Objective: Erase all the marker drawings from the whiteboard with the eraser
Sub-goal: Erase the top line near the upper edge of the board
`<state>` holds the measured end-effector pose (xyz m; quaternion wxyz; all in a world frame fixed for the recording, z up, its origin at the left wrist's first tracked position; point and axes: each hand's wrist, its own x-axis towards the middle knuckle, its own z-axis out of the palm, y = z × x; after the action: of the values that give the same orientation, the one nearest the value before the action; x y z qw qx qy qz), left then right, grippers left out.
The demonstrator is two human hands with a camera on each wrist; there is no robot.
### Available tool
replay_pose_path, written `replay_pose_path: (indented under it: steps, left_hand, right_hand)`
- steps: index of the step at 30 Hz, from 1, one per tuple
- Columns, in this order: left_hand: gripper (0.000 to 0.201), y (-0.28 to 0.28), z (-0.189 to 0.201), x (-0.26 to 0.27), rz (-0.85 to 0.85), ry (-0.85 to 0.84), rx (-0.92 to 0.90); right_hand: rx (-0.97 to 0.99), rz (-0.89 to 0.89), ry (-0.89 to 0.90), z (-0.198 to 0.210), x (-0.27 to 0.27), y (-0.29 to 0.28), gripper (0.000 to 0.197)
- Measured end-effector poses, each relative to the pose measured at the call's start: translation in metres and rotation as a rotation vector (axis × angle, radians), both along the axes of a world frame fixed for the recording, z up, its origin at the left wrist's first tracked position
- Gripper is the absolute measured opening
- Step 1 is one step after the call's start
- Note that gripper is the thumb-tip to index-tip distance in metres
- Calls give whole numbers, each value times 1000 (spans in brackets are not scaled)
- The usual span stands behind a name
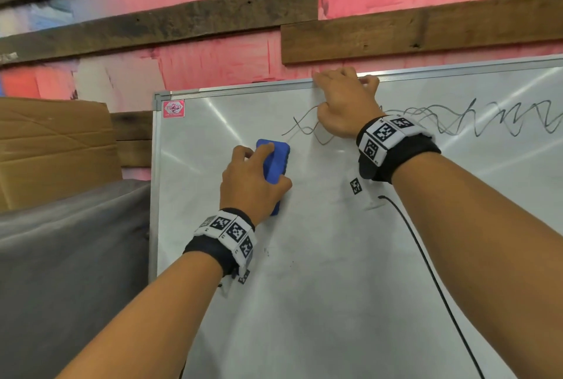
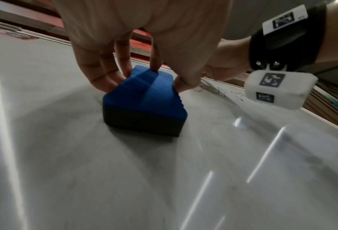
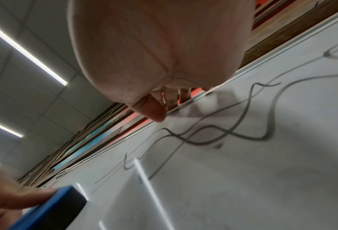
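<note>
A whiteboard (image 1: 304, 287) with a metal frame leans against the wall. My left hand (image 1: 253, 179) grips a blue eraser (image 1: 275, 162) with a dark felt base (image 2: 142, 123), pressed flat on the board left of the drawings. Black marker squiggles (image 1: 457, 119) run along the upper board to the right; their left end (image 3: 203, 137) lies just right of the eraser. My right hand (image 1: 344, 101) holds the board's top edge (image 3: 183, 105), fingers curled over the frame, thumb on the front.
A long black line (image 1: 426, 272) runs down the right part of the board. Folded cardboard (image 1: 54, 147) and a grey cloth-covered surface (image 1: 67, 256) stand left of the board. Behind is a pink wall with wooden planks (image 1: 411, 34).
</note>
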<state>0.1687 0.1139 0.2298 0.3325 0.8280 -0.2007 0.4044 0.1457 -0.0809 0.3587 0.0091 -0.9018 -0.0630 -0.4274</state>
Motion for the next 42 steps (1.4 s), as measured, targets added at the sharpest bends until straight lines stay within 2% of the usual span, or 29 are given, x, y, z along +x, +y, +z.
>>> replay_pose_path:
  steps: [3, 6, 9, 14, 19, 23, 26, 29, 36, 42]
  left_hand:
    - [64, 2, 15, 4, 23, -1, 0]
    - [62, 6, 37, 8, 33, -22, -36]
    - [60, 7, 34, 6, 29, -45, -40]
    - [60, 5, 16, 1, 28, -8, -21]
    - [61, -5, 28, 4, 28, 18, -9]
    - [60, -18, 38, -1, 17, 19, -36]
    - [60, -20, 21, -10, -10, 17, 5]
    - [61, -20, 11, -14, -11, 23, 15]
    - [62, -34, 66, -6, 6, -15, -8]
    - [62, -40, 29, -18, -21, -4, 76]
  right_hand:
    - [-20, -7, 7, 5, -1, -7, 50]
    - [-41, 11, -7, 16, -2, -10, 29]
    - [-102, -7, -4, 23, -4, -11, 18]
    - [-160, -113, -10, 23, -7, -24, 37]
    - [-124, -214, -27, 11, -16, -49, 54]
    - [-110, -209, -63, 11, -17, -55, 50]
    - [-142, -226, -87, 12, -16, -60, 46]
    - [-94, -272, -98, 11, -18, -70, 45]
    - [-49, -266, -100, 8, -32, -83, 42]
    - [-54, -311, -91, 10, -39, -97, 41]
